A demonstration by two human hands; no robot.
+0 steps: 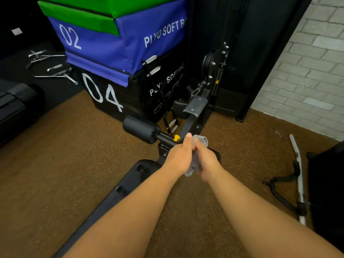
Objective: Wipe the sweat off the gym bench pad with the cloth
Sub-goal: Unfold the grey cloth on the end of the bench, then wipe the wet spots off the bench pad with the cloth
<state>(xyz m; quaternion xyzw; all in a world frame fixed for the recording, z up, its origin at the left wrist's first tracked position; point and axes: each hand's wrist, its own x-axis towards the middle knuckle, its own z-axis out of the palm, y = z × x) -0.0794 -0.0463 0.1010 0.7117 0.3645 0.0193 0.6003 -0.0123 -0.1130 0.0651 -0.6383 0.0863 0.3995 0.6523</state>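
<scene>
A black gym bench pad (128, 183) runs from the lower left up toward the centre, with wet sweat marks on its surface near its far end. Both my arms stretch out above it. My left hand (179, 155) and my right hand (206, 161) are pressed together above the pad's far end, both closed on a bunched grey cloth (199, 144). Part of the cloth sticks out above my fingers and part hangs below them. The right half of the pad is hidden under my arms.
A black foam roller (141, 129) with a yellow pin (176, 137) sits just beyond my hands. Stacked plyo boxes (121, 45) stand behind it, a cable machine (217, 71) to their right. Handles and a bar (297, 175) lie on the brown floor at right.
</scene>
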